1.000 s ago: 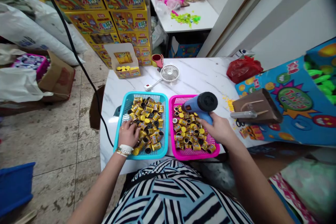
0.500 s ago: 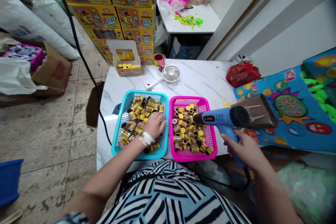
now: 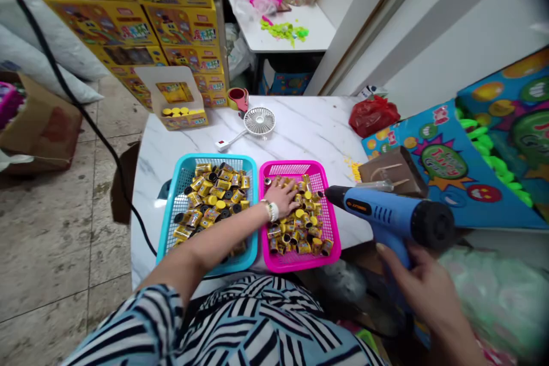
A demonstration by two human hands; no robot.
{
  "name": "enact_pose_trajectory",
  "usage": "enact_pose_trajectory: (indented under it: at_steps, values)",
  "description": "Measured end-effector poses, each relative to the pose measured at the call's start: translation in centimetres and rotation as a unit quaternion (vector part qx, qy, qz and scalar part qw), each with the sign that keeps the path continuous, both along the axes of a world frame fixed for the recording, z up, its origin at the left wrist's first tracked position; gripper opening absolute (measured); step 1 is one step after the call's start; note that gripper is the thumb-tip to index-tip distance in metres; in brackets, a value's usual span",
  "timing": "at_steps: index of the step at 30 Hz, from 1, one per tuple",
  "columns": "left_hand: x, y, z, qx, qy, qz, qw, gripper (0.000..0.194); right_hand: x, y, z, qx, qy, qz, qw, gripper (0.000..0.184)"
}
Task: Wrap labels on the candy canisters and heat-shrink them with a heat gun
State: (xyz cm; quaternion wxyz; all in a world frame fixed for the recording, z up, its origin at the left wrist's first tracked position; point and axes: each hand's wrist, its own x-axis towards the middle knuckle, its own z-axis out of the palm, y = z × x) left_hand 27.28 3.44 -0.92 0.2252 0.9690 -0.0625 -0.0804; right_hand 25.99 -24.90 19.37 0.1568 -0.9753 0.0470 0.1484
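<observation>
My left hand (image 3: 283,197) lies over small yellow-labelled cups (image 3: 302,246) in the pink basket (image 3: 300,266), fingers spread and pointing to the far side. Whether any cup is between the fingers cannot be made out. My right hand (image 3: 422,283) is wrapped round the handle of a blue heat gun (image 3: 381,211). Its black nozzle points left, level with the pink basket's right rim. The teal basket (image 3: 217,158), under my left forearm, holds similar cups (image 3: 210,194) with yellow or black ends; the forearm hides some of them.
Beyond the baskets are a white fan (image 3: 259,121), a tape dispenser (image 3: 239,100) and an open display box (image 3: 178,108). A brown box (image 3: 394,168), red bag (image 3: 374,116) and blue carton (image 3: 446,166) stand right. A black cable (image 3: 77,97) hangs left.
My left hand has moved right, from the teal basket to the pink one. The heat gun has shifted right and nearer to me, its nozzle drawing back from over the pink basket.
</observation>
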Motion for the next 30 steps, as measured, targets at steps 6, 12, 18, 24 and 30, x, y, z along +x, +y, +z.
enact_pose_trajectory:
  at_steps: [6,12,18,24,30]
  values:
    - [-7.3,1.1,-0.1,0.114,-0.003,0.004,0.993,0.063,0.7,1.0,-0.8,0.022,0.009,0.035,0.999,0.053]
    - [-5.7,0.7,-0.9,0.12,-0.003,0.048,0.992,0.071,1.7,4.0,-0.5,0.057,0.032,0.085,0.994,0.051]
    - [-2.9,0.4,-0.9,0.121,-0.01,0.097,0.988,0.08,2.8,4.7,-1.4,0.007,-0.01,0.093,0.996,0.044]
    - [-3.7,-0.3,-1.4,0.104,-0.022,0.048,0.993,0.083,3.4,4.5,-1.7,0.037,0.031,0.135,0.99,0.046]
    - [-6.8,-1.8,-1.0,0.096,-0.055,-0.014,0.994,0.079,4.4,5.9,-2.6,0.01,0.006,0.191,0.982,0.05]
